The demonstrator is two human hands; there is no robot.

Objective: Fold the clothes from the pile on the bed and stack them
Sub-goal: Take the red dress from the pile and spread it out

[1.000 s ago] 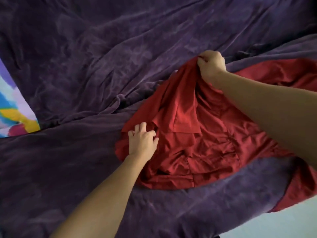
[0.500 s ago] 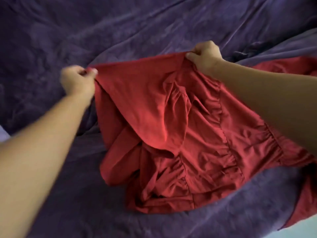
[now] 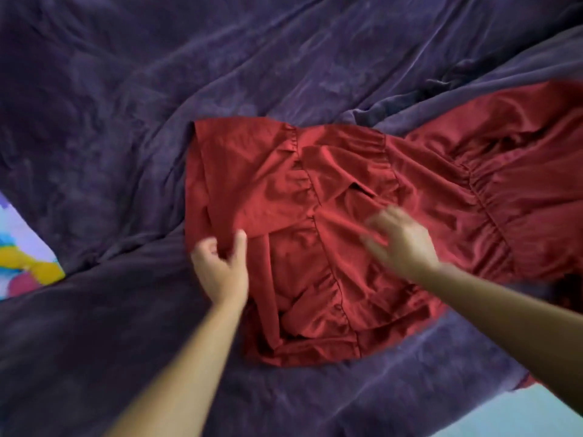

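The red dress (image 3: 347, 190) lies rumpled on the bed's purple blanket (image 3: 157, 89) — the left hand (image 3: 220, 269), pinching the folded flap's edge, should hold it taut while the right hand (image 3: 400, 244), blurred but fingers spread, sweeps the gathers flat before folding.

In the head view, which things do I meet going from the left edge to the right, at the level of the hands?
Multicoloured cloth → left hand, pinching the red garment → right hand.
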